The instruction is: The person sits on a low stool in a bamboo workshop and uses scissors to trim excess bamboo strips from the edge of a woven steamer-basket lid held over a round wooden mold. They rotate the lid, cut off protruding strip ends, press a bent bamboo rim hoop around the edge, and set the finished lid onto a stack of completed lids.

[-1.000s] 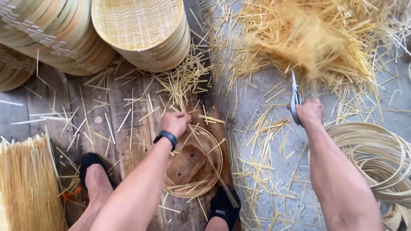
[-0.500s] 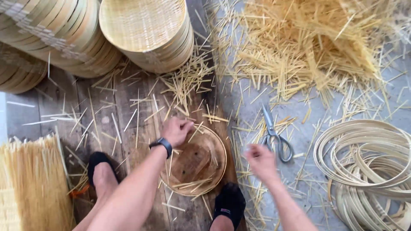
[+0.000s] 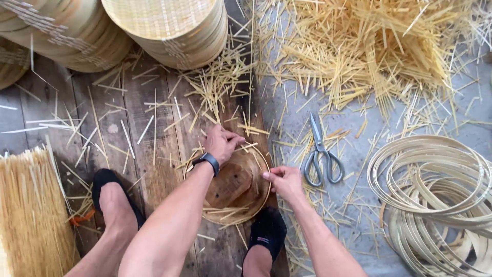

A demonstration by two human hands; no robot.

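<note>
At the bottom of the view, at about six o'clock, the person's two feet in dark shoes stand on the weathered wooden planks [image 3: 154, 169]: the left foot [image 3: 115, 202] toward seven o'clock, the right foot [image 3: 266, 233] just under the work. Between and just beyond them lies the round bamboo frame [image 3: 256, 202], a thin hoop lying flat around a brown wooden block [image 3: 230, 183], with short strips sticking out at its edges.

The right hand [image 3: 285, 182] sits at the frame's three o'clock edge, fingers pinched together on the hoop's rim. The left hand [image 3: 223, 143], a dark watch [image 3: 207, 161] on its wrist, rests at the frame's twelve o'clock edge, fingers curled down onto the rim and the strips there; whether it grips anything firmly cannot be told.

Just beside the right hand, toward two o'clock, a pair of scissors [image 3: 320, 154] lies on the grey floor, blades together and pointing away from the person. At the far right, three to four o'clock, a heap of coiled bamboo hoops [image 3: 435, 190] lies loose. At eight o'clock a dense bundle of fine bamboo sticks [image 3: 28, 210] lies along the left edge.

Farther off, cut strips are scattered over planks and floor. At one o'clock spreads a large pile of bamboo offcuts [image 3: 379, 51]. At eleven to twelve o'clock rest stacks of finished woven trays [image 3: 169, 25], tilted on their sides.
</note>
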